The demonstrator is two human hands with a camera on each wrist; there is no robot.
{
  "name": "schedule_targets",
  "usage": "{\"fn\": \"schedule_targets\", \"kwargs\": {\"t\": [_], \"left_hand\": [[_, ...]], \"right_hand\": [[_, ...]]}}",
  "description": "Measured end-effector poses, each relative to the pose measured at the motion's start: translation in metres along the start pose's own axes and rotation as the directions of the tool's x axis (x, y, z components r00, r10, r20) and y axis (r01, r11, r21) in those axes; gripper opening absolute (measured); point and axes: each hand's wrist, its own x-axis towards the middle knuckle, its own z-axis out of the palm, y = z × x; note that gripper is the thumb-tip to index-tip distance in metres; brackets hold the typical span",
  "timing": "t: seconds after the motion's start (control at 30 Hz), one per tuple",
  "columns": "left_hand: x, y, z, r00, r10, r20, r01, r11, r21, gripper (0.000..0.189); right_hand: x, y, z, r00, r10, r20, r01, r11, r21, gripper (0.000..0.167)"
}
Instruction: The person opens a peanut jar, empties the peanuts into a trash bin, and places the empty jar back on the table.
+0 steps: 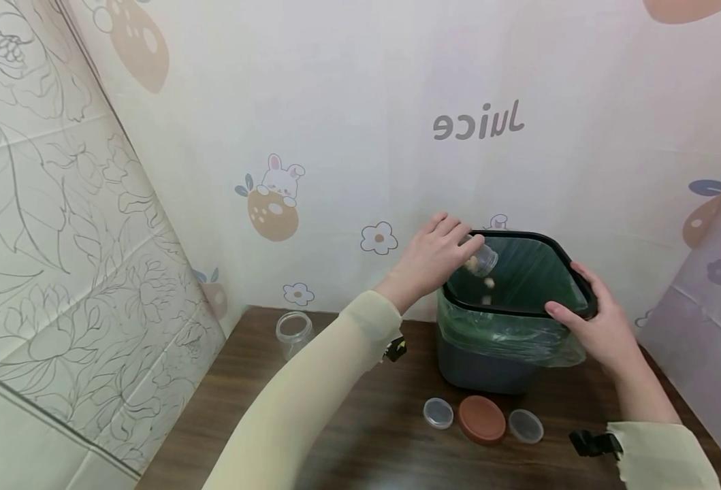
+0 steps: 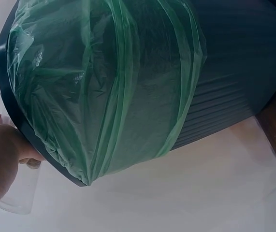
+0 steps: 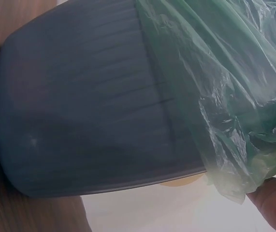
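My left hand [image 1: 436, 255] grips a small clear jar [image 1: 486, 261], tilted mouth-down over the trash bin [image 1: 489, 367]. Small pale lumps [image 1: 489, 282] are dropping from its mouth into the bin. A green plastic bag [image 1: 507, 330] lines the dark bin and folds over its black rim. With the thumb at the front and fingers over the far side, my right hand [image 1: 602, 327] holds the rim at its right corner. In the left wrist view, the jar [image 2: 19, 193] shows beside the rim, partly hidden by my hand.
Another clear jar [image 1: 294, 333] stands uncapped at the table's back left. In front of the bin lie a clear lid [image 1: 438, 413], a reddish-brown lid [image 1: 481, 419] and another translucent lid [image 1: 525, 426]. A printed curtain [image 1: 335, 136] hangs right behind the wooden table [image 1: 372, 442].
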Motion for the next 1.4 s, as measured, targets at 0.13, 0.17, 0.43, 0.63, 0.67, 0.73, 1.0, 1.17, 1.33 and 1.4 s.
{"fn": "schedule_targets", "kwargs": {"t": [0.13, 0.17, 0.43, 0.63, 0.67, 0.73, 1.0, 1.17, 1.33, 1.4], "left_hand": [[0.000, -0.001, 0.001, 1.000, 0.019, -0.012, -0.018, 1.000, 0.009, 0.040], [0.001, -0.001, 0.001, 1.000, 0.024, -0.017, -0.024, 1.000, 0.012, 0.040], [0.001, -0.001, 0.000, 0.996, 0.081, -0.038, -0.080, 0.996, 0.035, 0.041], [0.002, 0.003, -0.002, 0.993, 0.108, -0.042, -0.106, 0.992, 0.066, 0.040], [0.002, 0.004, -0.003, 0.993, 0.112, -0.040, -0.108, 0.991, 0.076, 0.040], [0.003, 0.005, -0.003, 0.992, 0.117, -0.041, -0.112, 0.989, 0.092, 0.041], [0.005, 0.009, -0.007, 0.989, 0.144, -0.033, -0.139, 0.982, 0.125, 0.043], [0.006, 0.010, -0.011, 0.985, 0.171, -0.004, -0.169, 0.976, 0.137, 0.045], [0.006, 0.011, -0.011, 0.980, 0.201, 0.000, -0.199, 0.968, 0.151, 0.046], [0.006, 0.011, -0.010, 0.978, 0.208, -0.003, -0.205, 0.967, 0.150, 0.045]], "right_hand": [[0.000, 0.000, 0.001, 1.000, -0.012, 0.003, 0.012, 1.000, 0.017, 0.094], [0.000, 0.000, 0.001, 1.000, -0.014, 0.003, 0.014, 1.000, 0.022, 0.094], [-0.001, -0.002, 0.002, 1.000, -0.013, 0.004, 0.013, 0.999, 0.053, 0.094], [-0.001, -0.001, 0.002, 1.000, -0.013, -0.004, 0.013, 0.998, 0.055, 0.094], [-0.001, -0.001, 0.002, 1.000, -0.015, -0.005, 0.015, 0.998, 0.055, 0.094], [-0.001, 0.000, 0.003, 1.000, -0.019, -0.009, 0.019, 0.998, 0.057, 0.093], [-0.001, 0.001, 0.004, 0.999, -0.030, -0.014, 0.031, 0.996, 0.078, 0.093], [0.000, 0.001, 0.004, 1.000, -0.028, -0.012, 0.029, 0.996, 0.086, 0.092], [-0.001, 0.001, 0.004, 1.000, -0.022, -0.013, 0.023, 0.995, 0.094, 0.091], [0.000, 0.002, 0.004, 1.000, -0.020, -0.016, 0.022, 0.996, 0.091, 0.091]]}}
